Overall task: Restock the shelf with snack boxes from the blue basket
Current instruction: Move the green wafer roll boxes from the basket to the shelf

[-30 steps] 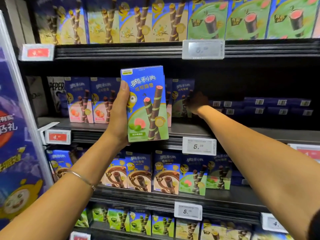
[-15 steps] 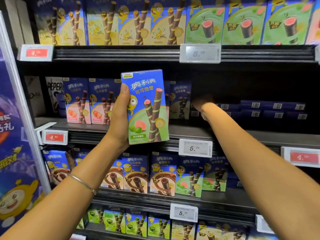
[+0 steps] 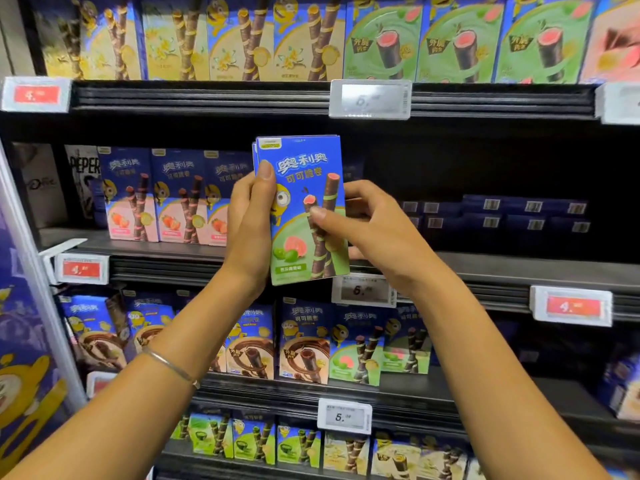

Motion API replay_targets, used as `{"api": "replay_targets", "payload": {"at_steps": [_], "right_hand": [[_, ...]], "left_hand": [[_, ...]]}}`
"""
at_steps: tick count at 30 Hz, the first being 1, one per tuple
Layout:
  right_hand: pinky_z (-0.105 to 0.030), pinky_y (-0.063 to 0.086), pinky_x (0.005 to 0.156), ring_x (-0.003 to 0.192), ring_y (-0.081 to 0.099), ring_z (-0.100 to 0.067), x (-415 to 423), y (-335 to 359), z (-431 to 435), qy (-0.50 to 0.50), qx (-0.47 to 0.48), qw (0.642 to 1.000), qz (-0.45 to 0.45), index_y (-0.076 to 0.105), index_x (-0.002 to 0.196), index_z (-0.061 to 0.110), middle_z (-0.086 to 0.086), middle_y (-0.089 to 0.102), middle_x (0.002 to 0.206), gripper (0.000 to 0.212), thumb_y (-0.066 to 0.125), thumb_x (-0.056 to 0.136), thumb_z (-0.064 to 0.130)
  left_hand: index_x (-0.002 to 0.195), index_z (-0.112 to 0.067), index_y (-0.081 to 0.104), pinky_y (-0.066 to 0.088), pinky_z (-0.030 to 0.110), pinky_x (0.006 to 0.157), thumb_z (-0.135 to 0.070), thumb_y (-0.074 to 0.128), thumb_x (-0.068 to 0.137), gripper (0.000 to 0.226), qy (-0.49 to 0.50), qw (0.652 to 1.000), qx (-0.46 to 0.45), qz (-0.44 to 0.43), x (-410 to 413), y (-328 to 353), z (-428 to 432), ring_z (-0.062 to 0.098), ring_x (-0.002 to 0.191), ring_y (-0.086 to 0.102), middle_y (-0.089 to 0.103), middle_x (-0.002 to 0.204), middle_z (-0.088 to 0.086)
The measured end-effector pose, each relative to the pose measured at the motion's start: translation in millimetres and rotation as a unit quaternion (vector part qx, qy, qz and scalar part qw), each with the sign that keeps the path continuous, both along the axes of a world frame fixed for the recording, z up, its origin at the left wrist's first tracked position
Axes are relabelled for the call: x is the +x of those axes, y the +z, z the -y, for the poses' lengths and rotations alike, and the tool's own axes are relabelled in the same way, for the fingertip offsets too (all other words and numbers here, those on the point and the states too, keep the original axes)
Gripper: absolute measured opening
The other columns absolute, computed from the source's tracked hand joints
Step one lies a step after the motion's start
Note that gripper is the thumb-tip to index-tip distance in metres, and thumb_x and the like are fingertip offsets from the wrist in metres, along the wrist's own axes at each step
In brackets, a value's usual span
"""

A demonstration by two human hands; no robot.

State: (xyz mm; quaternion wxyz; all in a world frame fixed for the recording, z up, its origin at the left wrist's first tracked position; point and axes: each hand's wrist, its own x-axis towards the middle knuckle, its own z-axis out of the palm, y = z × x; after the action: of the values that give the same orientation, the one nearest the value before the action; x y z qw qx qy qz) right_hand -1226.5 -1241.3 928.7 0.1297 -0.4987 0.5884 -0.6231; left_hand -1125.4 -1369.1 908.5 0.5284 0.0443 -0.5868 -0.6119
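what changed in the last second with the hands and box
The right hand pulled back out of the middle shelf and took hold of the guava box, thumb on its front. The left hand still grips the box's left edge; the shelved boxes stayed put.

Blue-and-green snack box, held upright in front of the middle shelf. The left hand grips the box's left edge, thumb on its front. The right hand pinches its right side, thumb on the printed wafer sticks. Left of the box, pink strawberry boxes stand in a row. Right of it, flat dark-blue boxes lie stacked. Just below its lower right corner hangs a white price tag. A bracelet sits below and left of the box.
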Motion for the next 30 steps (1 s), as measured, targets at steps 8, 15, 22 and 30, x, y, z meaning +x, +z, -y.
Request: {"api": "replay_targets", "payload": {"at_steps": [8, 15, 22, 30], "right_hand": [[-0.047, 0.063, 0.082, 0.099, 0.075, -0.022, -17, -3, -12, 0.021, 0.001, 0.998, 0.051, 0.064, 0.117, 0.009, -0.008, 0.076, 0.108, 0.027, 0.073, 0.092, 0.015], [-0.056, 0.061, 0.083, 0.096, 0.076, -0.025, -67, -1, -36, -0.062, 0.013, 0.997, 0.048, 0.064, 0.119, 0.004, -0.012, 0.076, 0.107, 0.031, 0.074, 0.091, 0.011], [-0.044, 0.052, 0.072, 0.093, 0.067, -0.037, -149, -5, -25, -0.293, 0.072, 0.954, -0.005, 0.067, 0.102, 0.002, -0.029, 0.069, 0.111, 0.016, 0.071, 0.092, 0.014], [-0.045, 0.051, 0.101, 0.122, 0.059, -0.036, -194, 7, 29, -0.335, 0.215, 0.906, -0.144, 0.059, 0.135, 0.003, -0.018, 0.061, 0.135, 0.05, 0.067, 0.096, 0.034]], "left_hand": [[0.136, -0.008, 0.053, 0.059, 0.031, 0.087, -0.066, 0.039, 0.103, 0.068, 0.078, 0.995, -0.026, 0.056, -16, 0, 4, 0.004, 0.1, 0.075, 0.076, 0.111, -0.007], [0.129, -0.009, 0.054, 0.06, 0.025, 0.069, -0.044, 0.057, 0.106, 0.042, 0.158, 0.986, -0.025, 0.051, -13, 4, 20, 0.006, 0.086, 0.077, 0.078, 0.096, -0.007], [0.131, -0.004, 0.053, 0.055, 0.016, 0.06, -0.043, 0.056, 0.107, 0.046, 0.167, 0.986, -0.016, 0.017, -15, 9, 23, 0.001, 0.079, 0.076, 0.079, 0.085, -0.018], [0.129, -0.003, 0.055, 0.055, 0.016, 0.06, -0.044, 0.057, 0.106, 0.047, 0.146, 0.989, -0.03, 0.015, -27, 9, 21, 0.001, 0.078, 0.076, 0.079, 0.086, -0.018]]}}
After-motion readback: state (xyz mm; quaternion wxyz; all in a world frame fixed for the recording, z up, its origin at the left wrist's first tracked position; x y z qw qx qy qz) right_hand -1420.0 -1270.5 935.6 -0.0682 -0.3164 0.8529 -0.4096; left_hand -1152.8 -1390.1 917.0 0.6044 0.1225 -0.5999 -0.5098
